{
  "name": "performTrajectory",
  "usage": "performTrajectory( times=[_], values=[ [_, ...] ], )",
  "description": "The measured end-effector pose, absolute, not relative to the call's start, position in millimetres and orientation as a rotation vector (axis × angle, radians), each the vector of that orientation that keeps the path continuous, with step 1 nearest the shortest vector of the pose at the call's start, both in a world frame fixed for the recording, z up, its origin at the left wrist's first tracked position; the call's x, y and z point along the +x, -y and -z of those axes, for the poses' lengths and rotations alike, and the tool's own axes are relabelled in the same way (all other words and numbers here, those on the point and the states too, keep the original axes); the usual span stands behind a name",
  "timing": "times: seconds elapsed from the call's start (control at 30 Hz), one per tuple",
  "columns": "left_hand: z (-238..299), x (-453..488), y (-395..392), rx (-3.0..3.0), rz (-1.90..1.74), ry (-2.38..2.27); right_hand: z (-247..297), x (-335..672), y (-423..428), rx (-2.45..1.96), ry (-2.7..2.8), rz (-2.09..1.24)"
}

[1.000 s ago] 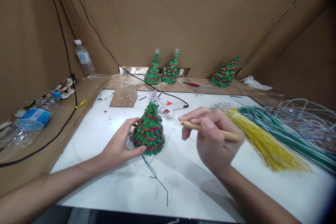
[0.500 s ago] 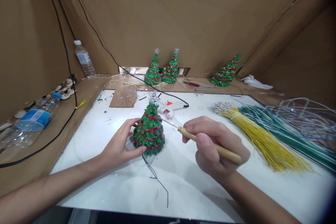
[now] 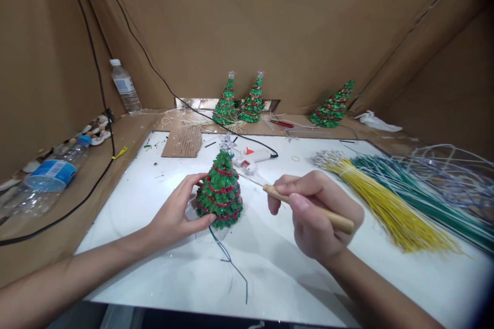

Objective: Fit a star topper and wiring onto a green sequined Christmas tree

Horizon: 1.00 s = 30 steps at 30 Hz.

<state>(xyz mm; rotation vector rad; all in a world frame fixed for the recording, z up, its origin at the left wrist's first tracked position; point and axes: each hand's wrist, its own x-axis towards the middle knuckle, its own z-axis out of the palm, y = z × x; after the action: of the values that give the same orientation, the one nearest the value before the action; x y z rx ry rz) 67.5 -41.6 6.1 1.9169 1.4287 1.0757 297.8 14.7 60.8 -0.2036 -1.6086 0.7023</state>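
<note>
A small green Christmas tree [image 3: 219,190] with red garland and a clear star on top stands upright on the white board [image 3: 170,272]. My left hand [image 3: 181,208] grips its lower left side between thumb and fingers. In my right hand [image 3: 318,211] is an awl [image 3: 280,194] with a wooden handle, its thin metal shaft pointing left at the tree's upper right side. Whether the tip touches the tree I cannot tell. Dark green wires [image 3: 229,259] trail from the tree's base toward me.
A white glue gun [image 3: 257,157] with a black cord lies behind the tree. Yellow wires [image 3: 382,205] and green wires [image 3: 409,190] lie bundled at right. Finished-looking trees [image 3: 226,103] stand along the cardboard wall. Plastic bottles [image 3: 125,87] and a cardboard piece [image 3: 181,142] are at left.
My right hand has shifted very slightly and its fingers have changed their hold on the awl a little. My left hand and the tree stay in place.
</note>
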Motion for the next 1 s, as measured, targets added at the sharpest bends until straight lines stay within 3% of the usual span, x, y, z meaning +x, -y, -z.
performTrajectory(
  times=[1.0],
  values=[
    [-8.7, 69.2, 41.4, 1.883, -1.068, -1.423, -65.6, 301.5, -15.5, -0.197, 1.674, -0.771]
  ],
)
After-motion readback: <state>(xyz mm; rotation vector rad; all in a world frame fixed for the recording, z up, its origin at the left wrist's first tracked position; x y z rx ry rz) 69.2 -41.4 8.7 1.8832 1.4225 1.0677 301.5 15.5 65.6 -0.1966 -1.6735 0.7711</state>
